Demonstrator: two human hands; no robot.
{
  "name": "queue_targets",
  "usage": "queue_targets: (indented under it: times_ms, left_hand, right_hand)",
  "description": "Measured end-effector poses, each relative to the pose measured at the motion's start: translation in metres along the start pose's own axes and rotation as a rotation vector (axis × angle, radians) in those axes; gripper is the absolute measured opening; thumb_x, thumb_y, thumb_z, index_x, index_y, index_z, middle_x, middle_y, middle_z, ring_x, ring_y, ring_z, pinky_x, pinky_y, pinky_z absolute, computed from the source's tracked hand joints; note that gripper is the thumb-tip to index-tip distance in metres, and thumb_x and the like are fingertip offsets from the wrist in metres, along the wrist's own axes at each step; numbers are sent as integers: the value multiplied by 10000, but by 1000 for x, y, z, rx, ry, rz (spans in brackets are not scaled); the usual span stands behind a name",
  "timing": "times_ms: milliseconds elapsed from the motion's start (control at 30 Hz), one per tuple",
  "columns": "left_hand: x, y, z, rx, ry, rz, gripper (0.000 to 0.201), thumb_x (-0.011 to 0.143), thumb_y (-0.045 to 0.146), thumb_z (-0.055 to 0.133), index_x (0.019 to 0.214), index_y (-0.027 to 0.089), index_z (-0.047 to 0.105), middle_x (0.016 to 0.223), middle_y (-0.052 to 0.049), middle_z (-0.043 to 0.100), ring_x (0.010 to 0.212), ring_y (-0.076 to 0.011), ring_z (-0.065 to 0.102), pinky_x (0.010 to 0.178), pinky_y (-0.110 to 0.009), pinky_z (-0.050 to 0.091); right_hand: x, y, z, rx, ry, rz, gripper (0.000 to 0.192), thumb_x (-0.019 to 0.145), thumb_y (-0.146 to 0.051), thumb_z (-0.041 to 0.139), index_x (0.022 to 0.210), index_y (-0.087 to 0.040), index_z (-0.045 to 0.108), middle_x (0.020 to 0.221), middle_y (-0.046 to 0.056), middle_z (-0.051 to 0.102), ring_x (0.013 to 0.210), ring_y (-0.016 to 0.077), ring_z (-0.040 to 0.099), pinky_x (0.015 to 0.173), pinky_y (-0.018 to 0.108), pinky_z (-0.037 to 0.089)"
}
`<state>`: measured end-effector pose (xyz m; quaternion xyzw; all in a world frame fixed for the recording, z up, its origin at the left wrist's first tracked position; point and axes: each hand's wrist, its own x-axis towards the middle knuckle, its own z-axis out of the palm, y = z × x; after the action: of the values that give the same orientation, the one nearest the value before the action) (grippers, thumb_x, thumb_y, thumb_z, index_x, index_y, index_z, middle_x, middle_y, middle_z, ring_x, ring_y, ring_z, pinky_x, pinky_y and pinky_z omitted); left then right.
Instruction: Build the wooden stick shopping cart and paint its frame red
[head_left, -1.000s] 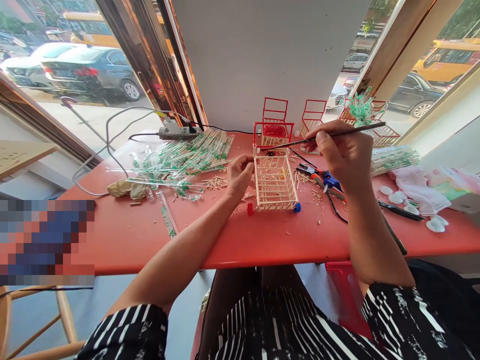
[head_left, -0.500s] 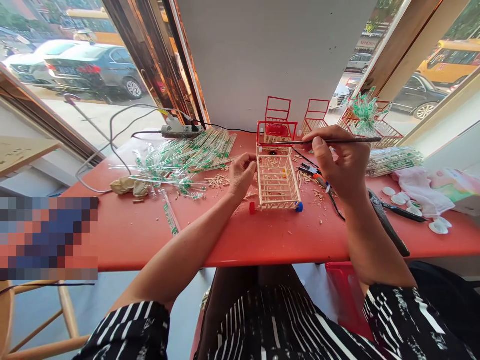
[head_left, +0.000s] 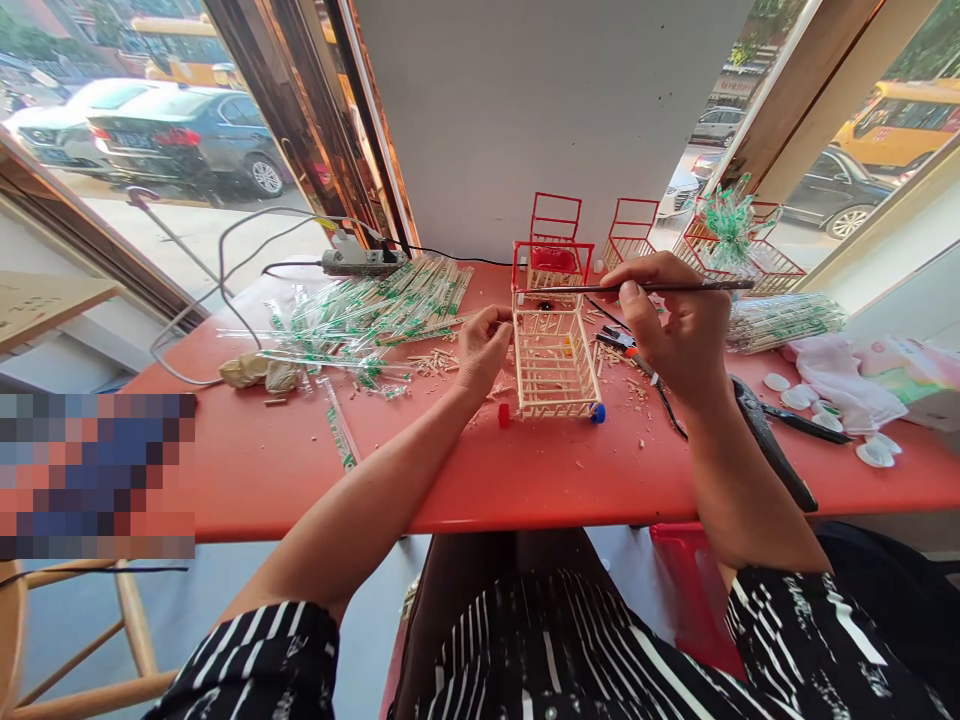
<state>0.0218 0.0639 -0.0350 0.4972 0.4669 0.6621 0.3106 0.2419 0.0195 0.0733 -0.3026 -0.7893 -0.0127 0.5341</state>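
Observation:
A small model shopping cart (head_left: 555, 362) made of pale sticks stands on the red table (head_left: 465, 470), with a red wheel and a blue wheel at its near corners and a red handle frame at its far end. My left hand (head_left: 482, 347) pinches the cart's left rim. My right hand (head_left: 679, 325) holds a thin dark paintbrush (head_left: 675, 287) level; its tip reaches the red handle frame (head_left: 551, 262).
A heap of wrapped sticks (head_left: 375, 310) and a power strip (head_left: 360, 262) lie at the left. More red-framed carts (head_left: 630, 232) stand at the back. Pliers (head_left: 634, 350), a black tool (head_left: 772, 450), white caps (head_left: 870, 452) and a cloth (head_left: 832, 375) are on the right.
The brush has dropped from a tilt to level and its tip has shifted slightly along the red frame. My left hand has stayed on the cart's rim.

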Motion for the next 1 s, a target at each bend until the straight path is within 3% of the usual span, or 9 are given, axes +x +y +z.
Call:
queue_targets:
  times_ms: [600,800,933,1000]
  left_hand:
    - [1,-6,0,52,-8,4,203,707,220,547,777,218,737,673,19,636,631,-142,547,632,-246,425]
    - [0,-3,-1,63,7,26,200,716,178,550,758,213,742,684,13,662,657,-147,570,635,-238,434]
    - [-1,-2,-1,68,-2,18,207,730,176,545,773,212,744,676,19,647,638,-139,554,634,-238,429]
    - [-1,-1,-1,72,1,22,205,730,180,546,774,211,743,681,18,650,646,-141,567,644,-240,437]
  right_hand:
    - [2,1,-1,28,-2,112,306,1071,-528,574,1034,-316,792,1030,36,789,952,234,763,929,452,659]
    - [2,-1,2,-1,-12,100,340,1062,-560,562,990,-311,782,1006,43,799,908,233,767,871,446,644]
    - [5,-3,0,69,-4,128,264,1050,-461,585,990,-294,780,990,24,801,872,212,770,844,422,634]
    - [9,1,-3,162,87,133,194,1023,-384,607,979,-288,770,920,19,790,818,202,757,790,403,620]
